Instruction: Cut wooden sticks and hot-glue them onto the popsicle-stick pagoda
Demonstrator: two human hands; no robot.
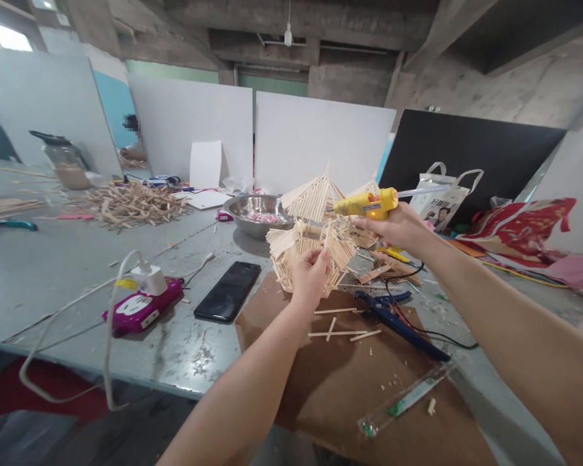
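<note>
My right hand [402, 226] is wrapped round a yellow hot glue gun [364, 205]; its nozzle points left at a pagoda-like model [284, 249] built of thin wooden sticks. A clear glue stick [420, 191] sticks out of the gun's back end. In front of the model, my left hand [311, 273] is closed in a pinch on a thin wooden stick [327, 233] that stands nearly upright against it. The model has a pointed upper roof [313, 194] and a wider lower tier. My left hand hides part of the lower tier.
Loose sticks [337, 334], blue-handled cutters [403, 327] and a plastic sleeve [408, 398] lie on a brown board [330, 401]. To the left are a phone [228, 291] and a purple power strip [143, 307]. Behind stand a metal bowl [257, 223] and a stick pile [133, 204].
</note>
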